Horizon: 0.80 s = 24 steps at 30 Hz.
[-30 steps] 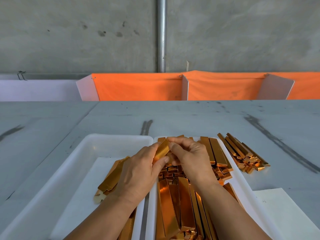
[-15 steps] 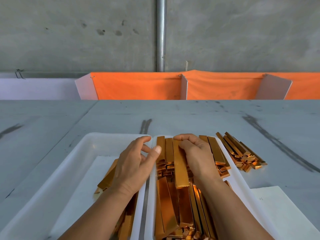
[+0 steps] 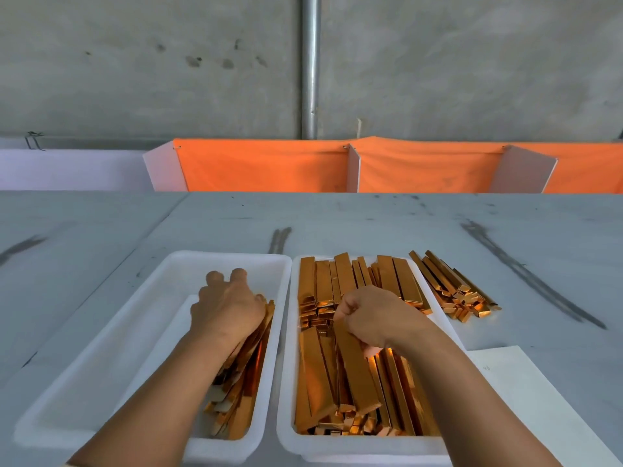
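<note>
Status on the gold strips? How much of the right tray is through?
Early. Done: a small pile in the left tray, where the left hand rests. In hand: the right hand pinches one gold strip from the right tray. Left: that tray looks nearly full, plus a loose stack on the table beside it.

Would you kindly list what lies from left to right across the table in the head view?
Left white tray → left hand resting on the stacked strips in it → right white tray → right hand pinching a gold strip → loose pile on the table.
</note>
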Motion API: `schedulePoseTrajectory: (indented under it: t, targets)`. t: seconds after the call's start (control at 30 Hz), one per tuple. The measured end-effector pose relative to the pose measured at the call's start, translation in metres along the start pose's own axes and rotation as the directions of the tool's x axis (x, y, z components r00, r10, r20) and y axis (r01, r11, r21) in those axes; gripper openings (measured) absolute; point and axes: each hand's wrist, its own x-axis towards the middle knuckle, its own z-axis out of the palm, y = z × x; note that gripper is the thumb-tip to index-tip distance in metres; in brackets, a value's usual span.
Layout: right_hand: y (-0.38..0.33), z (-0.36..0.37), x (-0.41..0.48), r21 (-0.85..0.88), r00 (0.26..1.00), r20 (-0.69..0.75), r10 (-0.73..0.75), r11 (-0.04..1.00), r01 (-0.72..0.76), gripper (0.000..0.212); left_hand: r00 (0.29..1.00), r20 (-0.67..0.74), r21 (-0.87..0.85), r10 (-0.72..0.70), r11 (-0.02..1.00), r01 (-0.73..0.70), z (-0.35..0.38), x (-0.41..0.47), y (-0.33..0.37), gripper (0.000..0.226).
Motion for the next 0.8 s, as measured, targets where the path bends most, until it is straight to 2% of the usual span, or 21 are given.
schedulePoseTrajectory:
  t: [0.07, 0.17, 0.27, 0.47, 0.6, 0.7, 0.8]
  targets:
    - [0.007, 0.0, -0.002, -0.057, 1.0, -0.006, 0.01, 0.998, -0.01, 0.025, 0.988, 0.129, 0.119, -0.081, 0.991, 0.066, 0.001, 0.002, -0.008, 0.059]
    - [0.019, -0.001, -0.005, -0.125, 0.999, -0.034, 0.034, 0.991, -0.038, 0.025, 0.952, 0.271, 0.178, -0.143, 0.979, 0.097, 0.008, 0.002, -0.021, 0.068]
    - [0.025, -0.001, -0.007, -0.155, 0.997, -0.062, 0.034, 0.987, -0.044, 0.028, 0.954, 0.278, 0.216, -0.112, 0.975, 0.051, 0.01, 0.001, -0.024, 0.062]
    - [0.025, -0.005, -0.006, -0.105, 0.993, -0.114, -0.008, 0.994, -0.004, 0.027, 0.978, 0.171, 0.241, -0.123, 0.967, 0.079, 0.009, 0.005, -0.025, 0.014]
    - [0.025, -0.002, 0.0, -0.079, 0.98, -0.192, -0.051, 0.996, 0.036, 0.023, 0.993, -0.016, 0.202, -0.12, 0.972, 0.121, 0.005, 0.001, -0.029, 0.018]
    - [0.023, 0.004, 0.005, -0.022, 0.938, -0.326, -0.121, 0.993, 0.12, 0.022, 0.975, -0.217, 0.043, 0.048, 0.998, -0.04, -0.003, -0.004, -0.026, 0.025]
    - [0.018, 0.012, 0.011, 0.166, 0.88, -0.425, -0.212, 0.937, 0.306, 0.018, 0.913, -0.33, -0.13, 0.24, 0.946, -0.296, -0.007, -0.015, -0.012, 0.037]
